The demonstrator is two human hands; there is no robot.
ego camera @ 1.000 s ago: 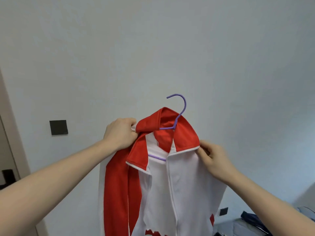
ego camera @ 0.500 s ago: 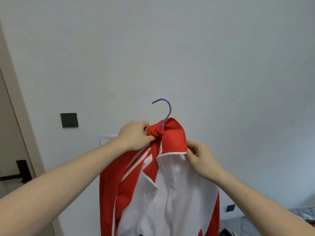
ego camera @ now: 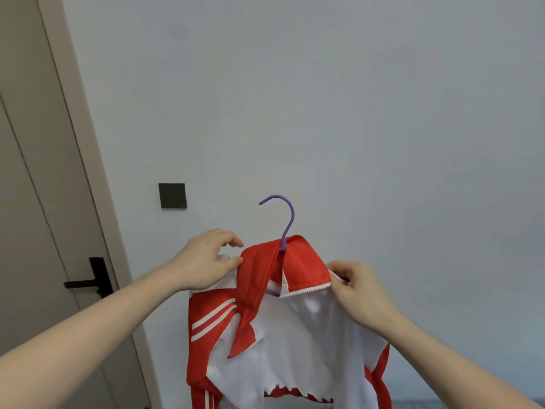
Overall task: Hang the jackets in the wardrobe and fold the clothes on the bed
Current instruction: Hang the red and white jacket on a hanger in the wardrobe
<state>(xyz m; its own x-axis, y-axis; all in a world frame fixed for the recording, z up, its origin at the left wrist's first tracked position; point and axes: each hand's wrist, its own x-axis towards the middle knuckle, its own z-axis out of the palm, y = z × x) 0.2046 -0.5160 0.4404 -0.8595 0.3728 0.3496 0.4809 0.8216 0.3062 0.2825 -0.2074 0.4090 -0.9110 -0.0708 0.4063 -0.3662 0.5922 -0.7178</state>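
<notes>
Fingers of our left hand pinch the red-and-white zip-up fabric jacket on its purple plastic hanger; our right hand grips the collar's right edge.

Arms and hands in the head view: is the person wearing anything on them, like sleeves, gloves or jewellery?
Nothing shows. Both forearms are bare up to the picture's edge, with no sleeve in view. The left hand and right hand wear no gloves, and no rings, watch or bracelets can be seen. The fingers are bare.
</notes>
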